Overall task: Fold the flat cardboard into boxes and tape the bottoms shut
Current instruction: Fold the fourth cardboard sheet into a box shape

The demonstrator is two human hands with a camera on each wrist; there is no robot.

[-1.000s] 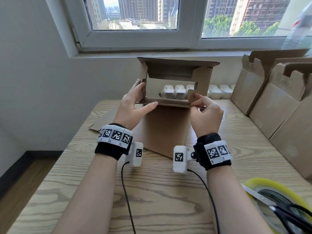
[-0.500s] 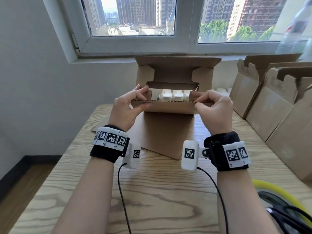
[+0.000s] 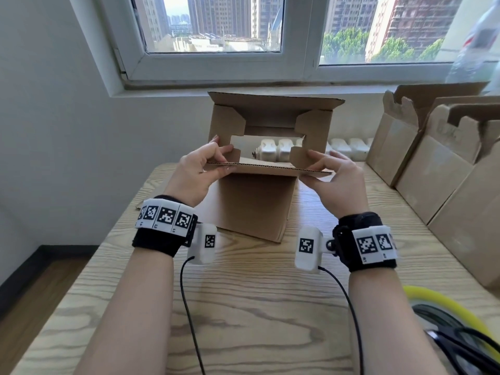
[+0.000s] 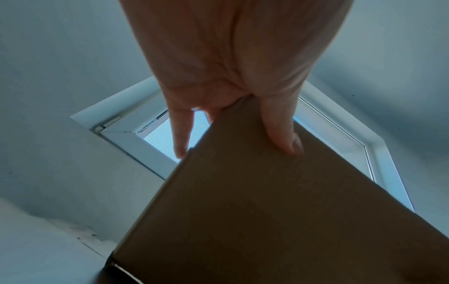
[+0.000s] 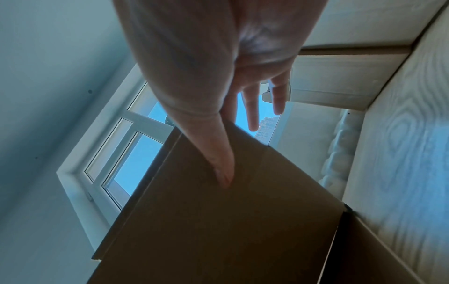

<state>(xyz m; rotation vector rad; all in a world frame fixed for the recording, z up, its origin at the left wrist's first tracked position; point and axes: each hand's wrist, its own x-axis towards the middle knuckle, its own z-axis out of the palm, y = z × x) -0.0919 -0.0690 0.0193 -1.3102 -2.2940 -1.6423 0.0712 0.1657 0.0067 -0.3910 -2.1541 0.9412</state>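
Box: a brown cardboard box point(image 3: 254, 204) stands open on the wooden table point(image 3: 243, 307) below the window point(image 3: 216, 31), its upper flaps unfolded; the near long flap point(image 3: 267, 169) is held about level.
Left hand: the left hand point(image 3: 197, 171) pinches the left end of the near flap, thumb under it and fingers over the small side flap; in the left wrist view the thumb point(image 4: 282, 134) lies flat against the cardboard's underside and one finger point(image 4: 181, 134) extends straight past the edge.
Right hand: the right hand point(image 3: 338, 180) pinches the right end of the same flap, thumb below, fingers above; in the right wrist view the thumb point(image 5: 218, 159) presses along the board while two fingers point(image 5: 252, 111) reach beyond its edge.
Forearms: both reach forward, roughly parallel, wrists raised above the table, each with a black wristband and a marked white band.
Surroundings: folded boxes point(image 3: 438, 169) lean at the table's right; a yellow ring point(image 3: 446, 301) lies at the near right corner.
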